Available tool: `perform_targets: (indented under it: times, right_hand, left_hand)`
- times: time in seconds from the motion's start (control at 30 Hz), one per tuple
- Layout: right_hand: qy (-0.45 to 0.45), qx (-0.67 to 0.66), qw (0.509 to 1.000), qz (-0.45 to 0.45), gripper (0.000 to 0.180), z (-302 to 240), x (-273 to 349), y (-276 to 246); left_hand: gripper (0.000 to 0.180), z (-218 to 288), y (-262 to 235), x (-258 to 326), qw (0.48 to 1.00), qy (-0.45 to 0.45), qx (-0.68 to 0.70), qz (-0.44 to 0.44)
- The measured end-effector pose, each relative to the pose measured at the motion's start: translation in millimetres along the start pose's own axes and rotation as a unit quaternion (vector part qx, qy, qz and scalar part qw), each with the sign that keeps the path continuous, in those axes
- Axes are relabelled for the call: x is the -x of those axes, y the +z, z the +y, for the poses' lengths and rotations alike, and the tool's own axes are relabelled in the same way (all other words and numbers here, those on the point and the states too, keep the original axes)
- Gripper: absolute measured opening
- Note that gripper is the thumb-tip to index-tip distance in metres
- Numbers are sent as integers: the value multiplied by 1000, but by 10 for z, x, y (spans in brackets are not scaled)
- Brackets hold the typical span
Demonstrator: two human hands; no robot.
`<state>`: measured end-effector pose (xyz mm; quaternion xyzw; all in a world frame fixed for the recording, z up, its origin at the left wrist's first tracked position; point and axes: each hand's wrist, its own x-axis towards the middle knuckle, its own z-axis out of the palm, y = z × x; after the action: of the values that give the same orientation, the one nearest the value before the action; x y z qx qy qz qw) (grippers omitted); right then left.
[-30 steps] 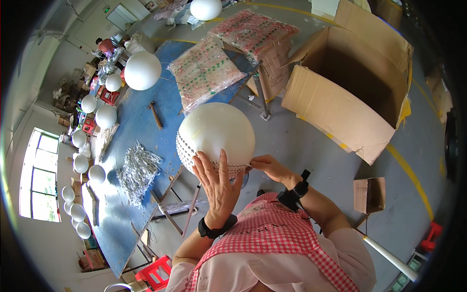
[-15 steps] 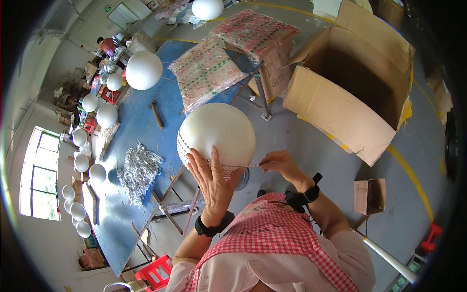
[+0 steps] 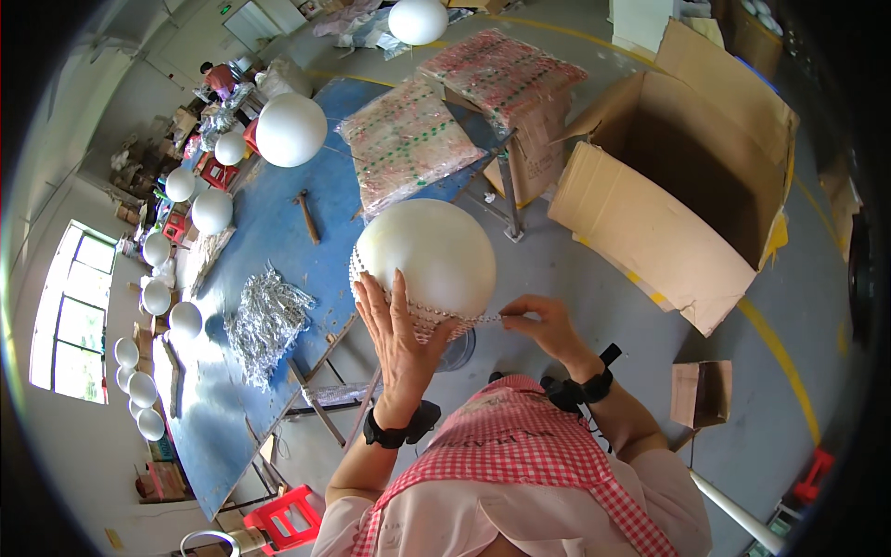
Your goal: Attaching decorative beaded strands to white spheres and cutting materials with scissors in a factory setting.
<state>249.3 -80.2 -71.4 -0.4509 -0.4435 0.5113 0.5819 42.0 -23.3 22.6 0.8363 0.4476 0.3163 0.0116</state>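
Holding white ball (image 3: 432, 251) up in front of blue tabletop's (image 3: 260, 232) right edge. Pressing left hand (image 3: 401, 343) open on beaded side, seemingly to steady ball; fingers upward, thumb splayed right. Pinching bead strand (image 3: 486, 318) in right hand (image 3: 548, 327), out sideways, seemingly for tension; knuckles raised. On tabletop, tinsel heap (image 3: 266, 320), hammer (image 3: 307, 219); right of tabletop, open cardboard box (image 3: 654, 237).

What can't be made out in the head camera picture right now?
All in the head view:
- Underside of the white ball: turned away, partly behind the left hand.
- End of the bead strand: hidden at the right hand.
- Bottom of the large carton: shadowed, behind its near wall.
- Hands of the distant person: too small.
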Motion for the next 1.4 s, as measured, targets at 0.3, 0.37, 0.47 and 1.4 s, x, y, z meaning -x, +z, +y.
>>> perform_targets:
  times: [0.3, 0.37, 0.47, 1.4]
  right_hand:
    - [-32, 70, 997, 14, 8, -113, -19, 6]
    - [-24, 30, 999, -18, 7, -212, 81, -32]
    - [-68, -17, 995, -69, 6, -301, 192, -6]
    - [12, -23, 1000, 14, 6, -85, -146, 80]
  left_hand:
    - [91, -128, -83, -2, 998, -40, 41, 19]
    - [89, -156, -86, -11, 998, -41, 34, 27]
    - [87, -172, -72, -17, 997, -56, 53, -3]
    - [81, -437, -105, -121, 992, -105, 62, 31]
